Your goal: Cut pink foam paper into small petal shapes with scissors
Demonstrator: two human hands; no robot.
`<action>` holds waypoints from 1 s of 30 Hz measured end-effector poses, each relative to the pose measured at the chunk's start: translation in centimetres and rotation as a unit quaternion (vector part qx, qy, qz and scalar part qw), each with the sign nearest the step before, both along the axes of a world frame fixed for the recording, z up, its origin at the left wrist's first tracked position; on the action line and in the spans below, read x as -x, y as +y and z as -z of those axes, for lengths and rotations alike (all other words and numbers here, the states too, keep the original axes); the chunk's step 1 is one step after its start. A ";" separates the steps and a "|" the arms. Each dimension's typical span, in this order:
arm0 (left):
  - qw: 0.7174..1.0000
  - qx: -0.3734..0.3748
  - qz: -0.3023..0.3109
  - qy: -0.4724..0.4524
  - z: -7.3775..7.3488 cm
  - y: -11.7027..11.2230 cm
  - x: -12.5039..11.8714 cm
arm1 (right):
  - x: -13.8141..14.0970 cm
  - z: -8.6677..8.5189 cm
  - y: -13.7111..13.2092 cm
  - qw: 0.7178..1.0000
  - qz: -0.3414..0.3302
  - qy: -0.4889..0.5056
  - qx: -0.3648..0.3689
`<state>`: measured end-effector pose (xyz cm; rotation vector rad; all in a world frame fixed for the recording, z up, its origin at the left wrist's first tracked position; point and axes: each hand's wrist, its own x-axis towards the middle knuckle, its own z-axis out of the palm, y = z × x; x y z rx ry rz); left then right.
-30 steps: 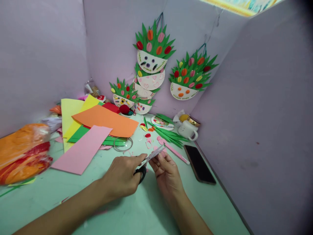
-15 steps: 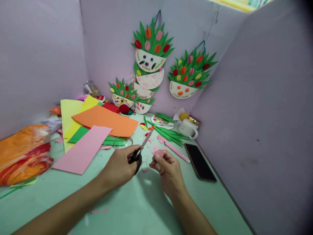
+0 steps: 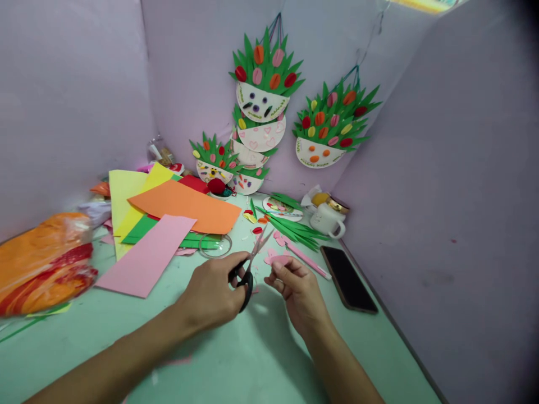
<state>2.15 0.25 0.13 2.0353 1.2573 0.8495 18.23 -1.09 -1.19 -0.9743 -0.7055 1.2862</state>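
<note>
My left hand [image 3: 213, 292] grips black-handled scissors [image 3: 249, 269], blades slightly apart and pointing up and away over the pale green table [image 3: 236, 359]. My right hand [image 3: 298, 289] pinches a small pink paper cutout [image 3: 275, 260] between fingertips, just right of the blades. Small pink offcuts [image 3: 278, 240] lie on the table beyond both hands.
Orange [image 3: 185, 206], pink [image 3: 147, 255], yellow and green paper sheets lie left of centre, with a clear tape ring [image 3: 214, 245]. A black phone [image 3: 348, 278], pink pencil [image 3: 306, 261], white mug [image 3: 328, 220] and green paper strips [image 3: 295, 229] sit right. An orange bag [image 3: 42, 261] fills the left. Paper flower baskets [image 3: 263, 90] hang on the wall.
The scissors swung from pointing right at the pink piece to pointing up and away, their blades parting. My right hand stayed pinching the pink cutout and shifted slightly right.
</note>
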 end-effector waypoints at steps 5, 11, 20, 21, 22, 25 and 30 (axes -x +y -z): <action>0.992 -0.036 0.040 0.110 -0.3 -0.9 -0.1 | -0.6 -0.4 0.2 0.999 0.004 0.028 -0.024; 0.988 -0.015 0.060 0.142 -1.0 -1.0 -0.2 | -0.3 -0.4 0.0 0.997 -0.034 0.031 -0.065; 0.984 -0.018 0.083 0.159 -1.4 -1.0 -0.1 | -0.4 -0.5 -0.1 0.991 -0.076 -0.008 -0.109; 0.983 -0.020 0.086 0.159 -1.4 -1.0 -0.1 | -0.4 -0.5 -0.1 0.991 -0.075 -0.012 -0.108; 0.983 -0.020 0.087 0.160 -1.3 -1.0 -0.1 | -0.3 -0.6 -0.1 0.992 -0.073 -0.015 -0.106; 0.983 -0.021 0.086 0.161 -1.2 -1.0 0.0 | -0.3 -0.6 -0.2 0.993 -0.067 -0.017 -0.098; 0.984 -0.018 0.085 0.152 -1.2 -1.0 0.0 | -0.2 -0.5 -0.2 0.994 -0.067 0.002 -0.091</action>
